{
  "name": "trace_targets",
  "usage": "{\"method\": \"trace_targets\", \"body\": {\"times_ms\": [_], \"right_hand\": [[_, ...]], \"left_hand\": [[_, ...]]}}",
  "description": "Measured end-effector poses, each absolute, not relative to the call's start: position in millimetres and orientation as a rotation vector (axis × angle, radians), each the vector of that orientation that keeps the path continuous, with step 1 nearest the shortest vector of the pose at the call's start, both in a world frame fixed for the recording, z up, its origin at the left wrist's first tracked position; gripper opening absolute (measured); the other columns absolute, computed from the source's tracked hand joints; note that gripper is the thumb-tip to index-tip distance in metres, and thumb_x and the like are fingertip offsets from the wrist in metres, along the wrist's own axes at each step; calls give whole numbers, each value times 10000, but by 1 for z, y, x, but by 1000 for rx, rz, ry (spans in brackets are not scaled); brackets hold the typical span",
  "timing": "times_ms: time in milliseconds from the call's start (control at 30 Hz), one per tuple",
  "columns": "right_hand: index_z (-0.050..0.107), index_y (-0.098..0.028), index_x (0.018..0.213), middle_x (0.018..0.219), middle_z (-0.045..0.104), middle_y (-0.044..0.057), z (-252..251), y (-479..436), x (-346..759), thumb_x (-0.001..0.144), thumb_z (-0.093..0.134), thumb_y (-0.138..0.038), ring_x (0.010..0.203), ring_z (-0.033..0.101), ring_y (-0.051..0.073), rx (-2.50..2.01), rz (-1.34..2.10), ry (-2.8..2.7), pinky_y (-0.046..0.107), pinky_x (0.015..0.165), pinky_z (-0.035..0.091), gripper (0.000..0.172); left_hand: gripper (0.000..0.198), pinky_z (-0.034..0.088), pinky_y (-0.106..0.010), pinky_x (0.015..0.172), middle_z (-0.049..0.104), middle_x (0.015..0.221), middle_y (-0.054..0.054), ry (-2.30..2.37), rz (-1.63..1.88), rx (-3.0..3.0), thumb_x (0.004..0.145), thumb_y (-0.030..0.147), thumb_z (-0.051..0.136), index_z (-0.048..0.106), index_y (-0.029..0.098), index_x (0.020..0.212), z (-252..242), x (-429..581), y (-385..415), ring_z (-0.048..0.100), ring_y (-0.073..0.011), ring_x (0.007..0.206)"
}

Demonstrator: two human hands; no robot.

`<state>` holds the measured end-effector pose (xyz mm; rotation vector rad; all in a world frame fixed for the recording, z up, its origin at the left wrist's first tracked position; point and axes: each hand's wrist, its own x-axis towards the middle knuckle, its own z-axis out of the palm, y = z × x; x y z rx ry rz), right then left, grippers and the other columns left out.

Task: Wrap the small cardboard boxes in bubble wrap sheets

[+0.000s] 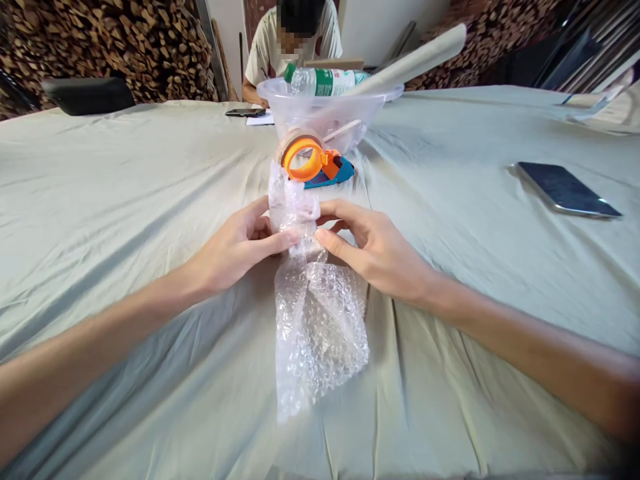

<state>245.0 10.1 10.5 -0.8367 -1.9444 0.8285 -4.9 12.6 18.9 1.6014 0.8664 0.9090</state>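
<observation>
A strip of clear bubble wrap (320, 327) is bunched in its upper part, and its loose end spreads toward me over the cloth. My left hand (250, 237) grips the bunched part from the left, thumb on top. From the other side my right hand (363, 243) pinches it, with thumb and fingers closed on the plastic. Whatever lies inside the folds, if anything, I cannot make out. Just beyond the wrap sits a tape dispenser (330, 170) with an orange hub and blue body, carrying a roll of tape (289, 143).
Behind the dispenser stands a translucent basin (280, 113) holding a green-labelled bottle (325, 81) and a long pale roll (420, 57). A phone (567, 189) lies at right, another (245, 113) at the far side, and a black case (89, 95) far left. A person (260, 50) sits opposite.
</observation>
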Motion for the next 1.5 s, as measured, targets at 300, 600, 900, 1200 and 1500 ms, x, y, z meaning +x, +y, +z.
{"method": "trace_targets", "body": {"times_ms": [300,600,900,1200,1500], "right_hand": [[818,-275,1181,1266,781,78,9,6,245,1089,760,-272,1179,738,258,-758,477,-1995,433,1014,651,109],[655,-287,1226,1193,783,54,7,7,241,1064,802,-320,1108,758,248,-772,569,-1907,453,1081,656,221],[691,-271,1136,1362,784,112,10,7,261,1072,598,-117,1273,773,268,-658,253,-2211,502,1133,649,191],[602,-301,1420,1628,613,150,8,17,279,1063,700,-181,1538,642,304,-556,338,-2463,525,1287,580,390],[545,-263,1250,1460,676,186,2,5,257,1044,703,-280,1309,737,351,-679,120,-2353,524,1040,660,260]], "left_hand": [[164,599,-452,1065,841,1396,-37,1059,1179,2006,1068,414,813,886,289,1146,17,4,-6,758,-304,1289],[370,710,-375,1036,871,1282,-75,902,1230,2640,1116,114,636,867,271,1359,13,-3,-3,833,-233,1200],[585,594,-460,1351,634,1756,-117,818,812,2966,1131,5,452,585,205,1665,17,-30,-17,589,-254,1668],[532,578,-525,1371,622,1753,-188,712,809,3111,1185,109,565,535,199,1708,16,-35,-8,584,-303,1676],[156,700,-476,1138,768,1498,-223,701,973,3127,1145,152,681,676,166,1300,11,-23,-3,765,-337,1399]]}}
